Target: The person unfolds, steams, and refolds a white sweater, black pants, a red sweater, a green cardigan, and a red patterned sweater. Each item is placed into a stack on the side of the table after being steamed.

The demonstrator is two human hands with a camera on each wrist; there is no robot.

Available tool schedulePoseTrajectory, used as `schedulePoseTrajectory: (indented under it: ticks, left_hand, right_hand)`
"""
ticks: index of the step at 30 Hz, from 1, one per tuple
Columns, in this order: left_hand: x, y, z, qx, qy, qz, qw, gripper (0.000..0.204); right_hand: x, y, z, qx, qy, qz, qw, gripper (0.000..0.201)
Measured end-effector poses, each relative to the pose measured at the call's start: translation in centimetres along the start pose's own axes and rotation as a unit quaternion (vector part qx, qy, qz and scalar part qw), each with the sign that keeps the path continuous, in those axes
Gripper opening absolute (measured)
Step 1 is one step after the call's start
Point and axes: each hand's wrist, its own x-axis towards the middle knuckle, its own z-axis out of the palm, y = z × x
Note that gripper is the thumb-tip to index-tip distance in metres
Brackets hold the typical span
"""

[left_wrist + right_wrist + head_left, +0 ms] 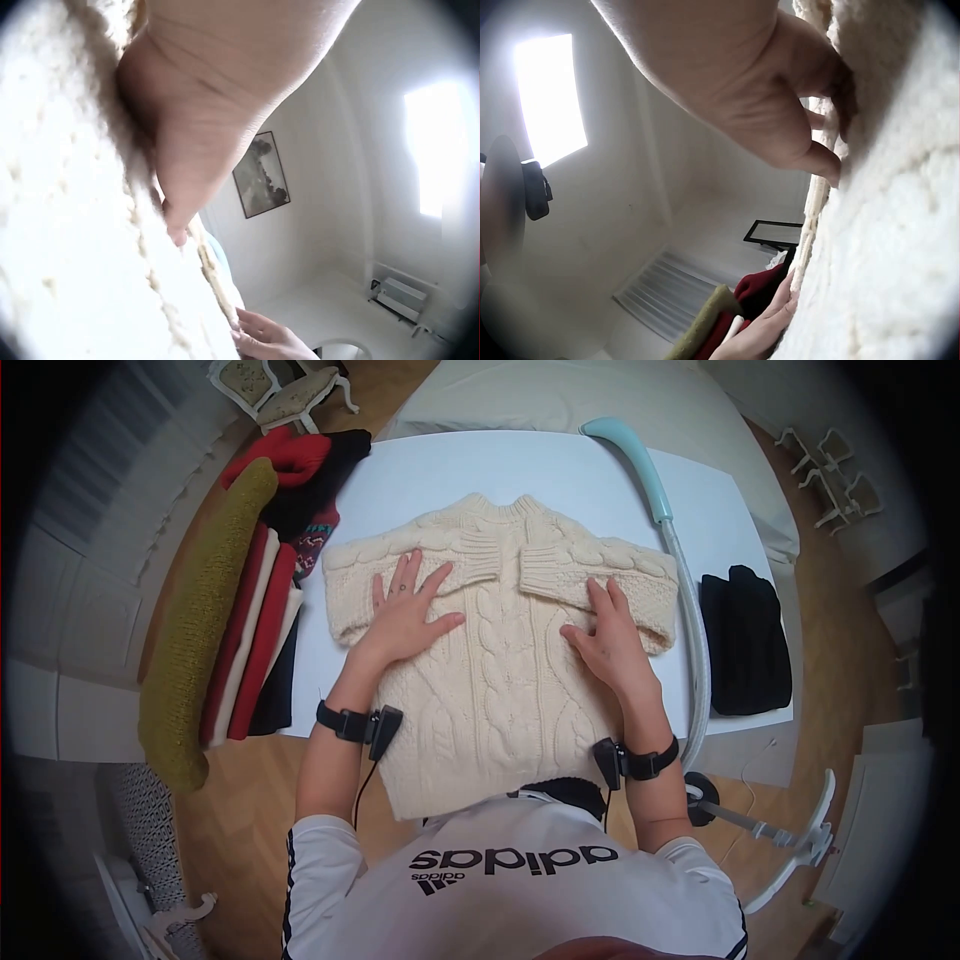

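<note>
A cream cable-knit sweater lies on the white table, both sleeves folded inward across its chest, cuffs nearly meeting at the middle. Its lower edge hangs past the table's near side. My left hand rests with spread fingers on the folded sleeve at the left and the body below it. On the other sleeve, at the right, my right hand lies with its fingers extended. Close up, the left wrist view shows the left hand against the knit, and the right wrist view shows the right hand touching it.
Folded garments in red, white and black stand at the table's left, with an olive knit on top. A black folded garment lies at the right. A light-blue steamer handle with a grey hose runs down the table's right part.
</note>
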Motion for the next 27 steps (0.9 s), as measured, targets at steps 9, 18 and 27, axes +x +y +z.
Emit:
schedulePoseTrajectory:
  ticks: [9, 18, 27]
  left_hand:
    - [4.5, -1.5, 1.2, 0.005, 0.077, -0.027, 0.997, 0.077]
    - [4.5, -1.7, 1.9, -0.003, 0.152, -0.026, 0.988, 0.063]
    - [4.4, -2.4, 1.6, -0.036, 0.16, -0.005, 0.986, 0.061]
  right_hand:
    - [6.9, 1.9, 1.3, -0.011, 0.009, -0.059, 0.998, 0.078]
    - [16.1, 4.4, -6.9, -0.112, 0.238, -0.024, 0.965, 0.036]
    - [25.1, 13.9, -5.3, -0.286, 0.178, 0.115, 0.935, 0.048]
